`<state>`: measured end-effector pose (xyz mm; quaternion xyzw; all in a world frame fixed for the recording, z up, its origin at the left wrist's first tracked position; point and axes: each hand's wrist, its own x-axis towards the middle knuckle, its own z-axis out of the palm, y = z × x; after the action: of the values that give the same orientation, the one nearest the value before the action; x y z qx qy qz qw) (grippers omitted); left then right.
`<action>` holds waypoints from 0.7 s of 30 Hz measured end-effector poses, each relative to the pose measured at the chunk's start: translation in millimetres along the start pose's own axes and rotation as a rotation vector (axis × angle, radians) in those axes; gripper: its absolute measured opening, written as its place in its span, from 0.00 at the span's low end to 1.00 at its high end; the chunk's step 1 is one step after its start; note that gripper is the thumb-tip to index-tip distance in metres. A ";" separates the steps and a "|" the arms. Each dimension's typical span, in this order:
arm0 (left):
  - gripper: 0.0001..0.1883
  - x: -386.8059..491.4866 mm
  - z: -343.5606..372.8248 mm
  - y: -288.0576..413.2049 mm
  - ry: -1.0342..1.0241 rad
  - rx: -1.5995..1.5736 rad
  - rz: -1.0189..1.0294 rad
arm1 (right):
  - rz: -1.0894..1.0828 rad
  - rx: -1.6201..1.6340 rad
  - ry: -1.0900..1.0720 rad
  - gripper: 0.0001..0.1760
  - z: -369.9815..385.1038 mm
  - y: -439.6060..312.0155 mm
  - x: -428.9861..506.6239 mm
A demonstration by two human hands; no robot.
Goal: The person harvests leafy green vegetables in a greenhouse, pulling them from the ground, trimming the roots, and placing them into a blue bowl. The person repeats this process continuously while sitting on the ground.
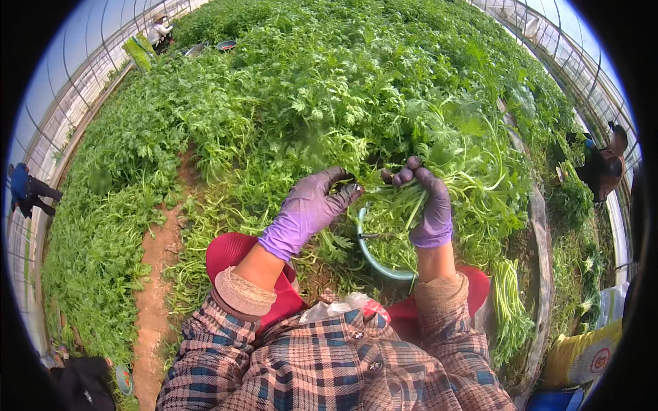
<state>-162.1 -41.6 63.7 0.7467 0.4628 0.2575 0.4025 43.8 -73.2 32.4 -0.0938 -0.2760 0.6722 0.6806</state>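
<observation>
My right hand, in a stained purple glove, grips a bunch of leafy green stems. Their leaves spread to the right, and cut ends point down toward the wrist. To its left, my left hand, gloved alike, has its thumb and fingers curled close together near a few leaves. A small shiny spot shows at its fingertips; whether it holds something cannot be made out. Below the right hand sits a round basin with a pale blue-green rim, with loose greens in it, partly hidden by the hand and bunch.
Dense leafy greens fill the bed ahead. A bundle of stems lies right of my knee, near a pale bed edging strip. Bare soil runs at left. A yellow sack stands lower right. Several other people are around the greenhouse edges.
</observation>
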 end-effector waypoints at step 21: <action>0.10 16.5 170.5 -36.3 -0.218 0.564 0.225 | -0.034 -0.894 0.485 0.19 -69.8 9.3 -51.1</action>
<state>-43.3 -79.6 -59.2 0.8984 0.3848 0.0804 0.1957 73.7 -104.9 -43.0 -0.5247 -0.3722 0.4360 0.6293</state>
